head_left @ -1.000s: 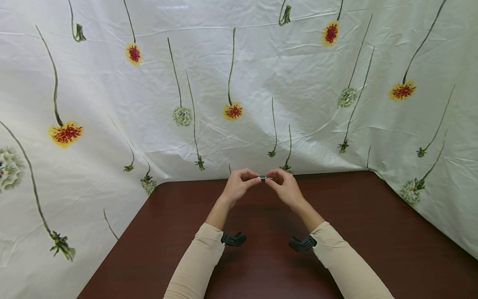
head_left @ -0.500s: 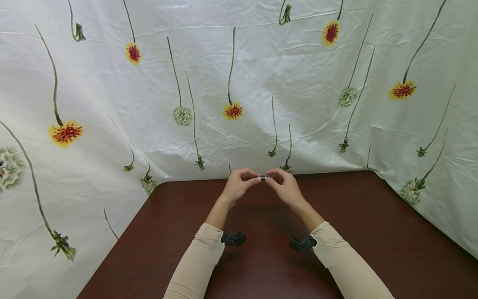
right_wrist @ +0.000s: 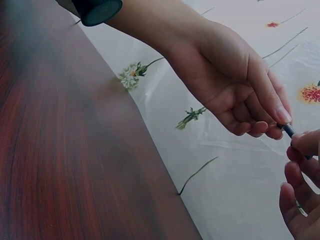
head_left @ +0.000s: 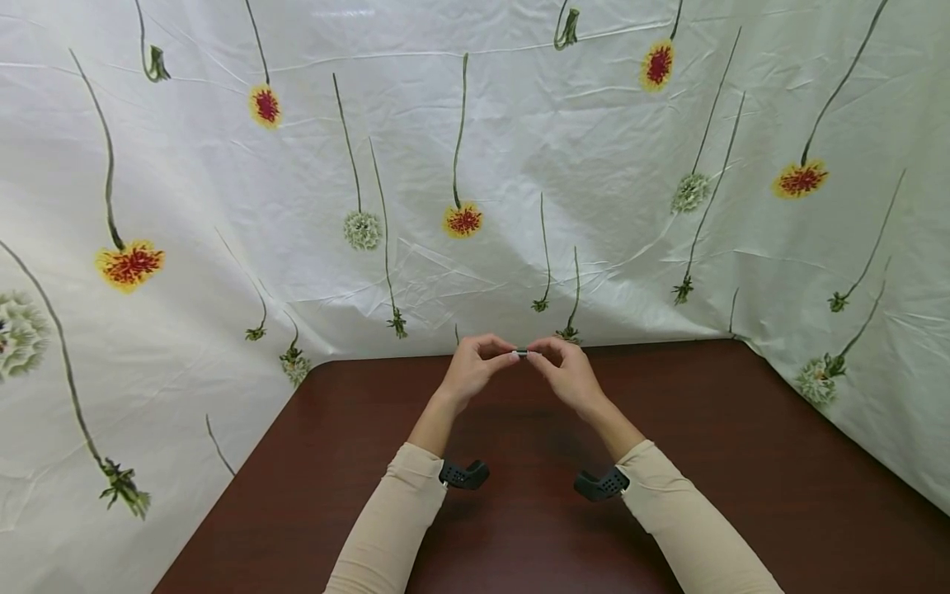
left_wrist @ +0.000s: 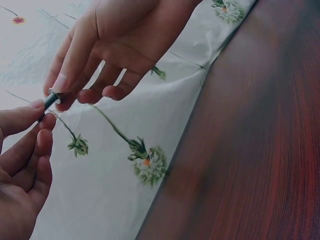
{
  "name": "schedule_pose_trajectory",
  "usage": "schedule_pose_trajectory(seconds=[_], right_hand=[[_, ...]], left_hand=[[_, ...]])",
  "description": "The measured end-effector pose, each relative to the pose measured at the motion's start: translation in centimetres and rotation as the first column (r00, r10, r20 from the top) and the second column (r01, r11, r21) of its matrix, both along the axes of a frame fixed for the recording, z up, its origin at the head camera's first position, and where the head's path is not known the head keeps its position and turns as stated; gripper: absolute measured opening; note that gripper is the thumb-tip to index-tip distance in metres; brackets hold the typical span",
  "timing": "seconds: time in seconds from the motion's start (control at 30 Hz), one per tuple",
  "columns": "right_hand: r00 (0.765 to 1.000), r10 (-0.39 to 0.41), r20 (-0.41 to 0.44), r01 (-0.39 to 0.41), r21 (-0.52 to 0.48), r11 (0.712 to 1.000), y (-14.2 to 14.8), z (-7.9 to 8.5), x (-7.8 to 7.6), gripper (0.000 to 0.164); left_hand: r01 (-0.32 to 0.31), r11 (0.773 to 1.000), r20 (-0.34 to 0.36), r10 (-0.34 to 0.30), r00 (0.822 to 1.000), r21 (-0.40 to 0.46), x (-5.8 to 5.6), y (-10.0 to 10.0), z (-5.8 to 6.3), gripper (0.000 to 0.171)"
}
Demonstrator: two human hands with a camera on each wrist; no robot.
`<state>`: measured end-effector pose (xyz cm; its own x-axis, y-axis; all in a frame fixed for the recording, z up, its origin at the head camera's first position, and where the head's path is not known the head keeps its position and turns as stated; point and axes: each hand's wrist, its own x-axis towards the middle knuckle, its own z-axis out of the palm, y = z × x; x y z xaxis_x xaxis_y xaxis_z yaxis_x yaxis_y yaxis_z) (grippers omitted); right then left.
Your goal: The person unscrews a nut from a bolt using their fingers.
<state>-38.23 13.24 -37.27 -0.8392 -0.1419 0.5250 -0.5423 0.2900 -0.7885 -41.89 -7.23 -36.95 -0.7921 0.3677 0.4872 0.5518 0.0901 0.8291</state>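
Note:
A small dark metal bolt (head_left: 522,353) is held level in the air between both hands, beyond the middle of the table. Its threads show in the left wrist view, where the bolt (left_wrist: 49,102) runs between the two sets of fingertips. My left hand (head_left: 469,373) pinches one end with thumb and forefinger. The other end is pinched by my right hand (head_left: 571,376), and a silvery ring-like piece (left_wrist: 58,99) shows beside its thumb; I cannot tell whether this is a nut or the bolt's head. The remaining fingers of both hands are loosely bent.
Below the hands lies a dark red-brown wooden table (head_left: 519,528). A white cloth (head_left: 416,148) printed with flowers hangs behind it and along both sides. Black bands with camera mounts (head_left: 463,475) sit on both wrists, over beige sleeves (head_left: 397,520).
Both hands stay in the same place with the bolt between them. A pale sliver by the right fingertips shows less than a second ago.

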Motion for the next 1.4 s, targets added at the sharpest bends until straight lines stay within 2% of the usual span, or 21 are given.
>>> schedule_pose_trajectory(seconds=[0.23, 0.4, 0.67, 0.87, 1.07, 1.23, 1.4], right_hand=[[1.000, 0.002, -0.004, -0.002, 0.005, 1.000, 0.06, -0.18, -0.27, 0.023], [1.000, -0.021, -0.006, 0.021, 0.009, 1.000, 0.03, -0.17, -0.18, 0.018], [1.000, 0.003, 0.003, -0.003, 0.017, 1.000, 0.00, -0.25, -0.25, 0.025], [1.000, -0.005, -0.016, 0.006, 0.022, 1.000, 0.02, -0.23, -0.24, 0.020], [1.000, 0.018, -0.022, -0.018, 0.011, 1.000, -0.02, -0.38, -0.27, 0.028], [1.000, 0.015, -0.019, -0.015, 0.015, 1.000, -0.09, -0.27, -0.25, 0.022], [1.000, 0.005, -0.022, -0.005, 0.016, 1.000, -0.09, -0.18, -0.23, 0.024]], left_hand=[[-0.006, 1.000, -0.002, 0.006, 1.000, -0.001, 0.05, 0.04, 0.04, 0.016], [-0.003, 1.000, -0.008, 0.003, 1.000, 0.004, 0.01, 0.07, -0.01, 0.017], [0.000, 1.000, 0.001, 0.000, 1.000, 0.015, -0.07, -0.05, -0.08, 0.015], [-0.008, 1.000, -0.004, 0.008, 1.000, 0.005, -0.04, -0.05, -0.05, 0.015], [-0.008, 1.000, 0.000, 0.008, 1.000, 0.001, -0.07, -0.08, -0.08, 0.015], [-0.009, 1.000, 0.002, 0.009, 1.000, 0.000, -0.05, -0.05, -0.02, 0.015], [-0.011, 1.000, 0.009, 0.011, 1.000, 0.006, 0.05, 0.00, 0.04, 0.017]])
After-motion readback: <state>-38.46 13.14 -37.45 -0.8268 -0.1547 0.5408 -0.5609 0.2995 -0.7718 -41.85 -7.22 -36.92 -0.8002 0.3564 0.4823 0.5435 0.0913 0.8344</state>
